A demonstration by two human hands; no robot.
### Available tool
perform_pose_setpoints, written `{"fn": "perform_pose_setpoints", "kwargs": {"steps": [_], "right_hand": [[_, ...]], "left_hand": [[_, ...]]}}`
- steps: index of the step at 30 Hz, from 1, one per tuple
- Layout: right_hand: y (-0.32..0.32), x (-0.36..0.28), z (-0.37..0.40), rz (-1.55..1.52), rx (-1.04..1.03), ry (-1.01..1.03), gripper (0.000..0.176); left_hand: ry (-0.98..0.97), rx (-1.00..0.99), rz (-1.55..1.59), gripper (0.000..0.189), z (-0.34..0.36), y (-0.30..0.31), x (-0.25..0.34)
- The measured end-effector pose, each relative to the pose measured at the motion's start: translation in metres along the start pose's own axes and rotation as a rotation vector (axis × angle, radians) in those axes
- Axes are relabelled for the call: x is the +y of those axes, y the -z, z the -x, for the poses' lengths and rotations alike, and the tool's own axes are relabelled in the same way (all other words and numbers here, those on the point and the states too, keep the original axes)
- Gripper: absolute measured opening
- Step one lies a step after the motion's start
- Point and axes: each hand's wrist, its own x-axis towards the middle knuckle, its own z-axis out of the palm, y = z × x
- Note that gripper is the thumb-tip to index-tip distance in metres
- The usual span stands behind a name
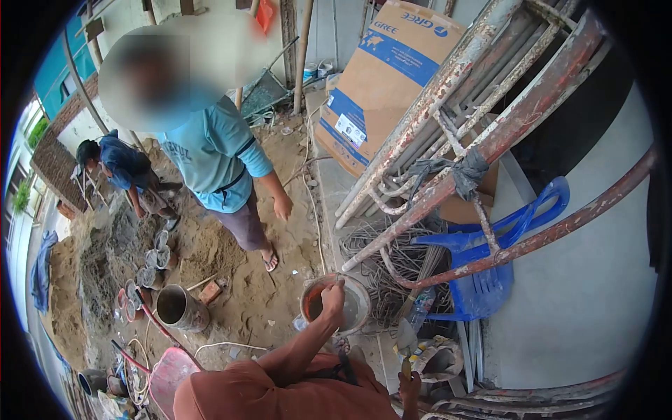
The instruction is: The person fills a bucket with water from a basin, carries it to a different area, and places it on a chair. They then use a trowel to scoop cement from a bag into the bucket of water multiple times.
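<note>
My left hand (333, 299) is closed in a fist over a bucket (362, 327) with grey contents. A small grey piece shows at the top of the fist; what it belongs to is unclear. At the lower right, my right hand (409, 385) grips the handle of a trowel (406, 337), whose blade points up and away. Beside the blade lies an open bag (439, 360). Wire bundles (378, 255) lie just right of the bucket.
A person in a light blue top (210, 154) stands ahead left; another (126, 164) bends behind. Rusty scaffold frames (504, 112) lean at right over a blue plastic chair (483, 280). A large carton (385, 77), a grey bucket (183, 309) and a red wheelbarrow (171, 378) are around.
</note>
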Motion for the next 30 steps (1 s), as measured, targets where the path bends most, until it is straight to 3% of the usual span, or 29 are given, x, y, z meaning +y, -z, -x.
{"fn": "perform_pose_setpoints", "kwargs": {"steps": [4, 5, 6, 8, 15, 22, 24, 27, 30], "right_hand": [[-0.014, 0.040, -0.018, 0.174, 0.102, 0.062, 0.036], [-0.016, 0.031, -0.014, 0.139, 0.071, 0.064, 0.035], [-0.015, 0.025, -0.007, 0.108, 0.033, 0.061, 0.034], [-0.021, -0.004, 0.009, 0.117, 0.000, 0.081, 0.034], [-0.041, 0.004, -0.019, 0.194, -0.014, 0.171, 0.028], [-0.061, 0.073, -0.099, 0.418, 0.046, 0.522, 0.023], [-0.064, 0.046, -0.081, 0.257, -0.015, 0.279, 0.022], [-0.077, -0.063, 0.001, 0.004, -0.048, 0.053, 0.022], [-0.082, -0.030, -0.007, 0.040, 0.008, 0.049, 0.023]], "left_hand": [[-0.032, 0.034, -0.032, 0.023, -0.009, -0.008, 0.003], [-0.002, 0.008, -0.055, 0.022, -0.008, -0.008, 0.006], [0.031, -0.011, -0.078, 0.036, -0.007, -0.005, 0.006], [-0.046, 0.004, -0.086, 0.031, -0.014, -0.006, 0.003], [-0.039, -0.016, -0.050, 0.049, -0.001, 0.006, 0.033], [-0.047, -0.109, -0.066, 0.054, -0.013, 0.008, 0.046], [-0.047, -0.115, -0.086, 0.055, -0.017, 0.005, 0.044], [-0.073, -0.119, -0.103, 0.050, -0.024, 0.000, 0.039], [-0.035, -0.169, -0.074, 0.047, -0.010, -0.002, 0.052]]}}
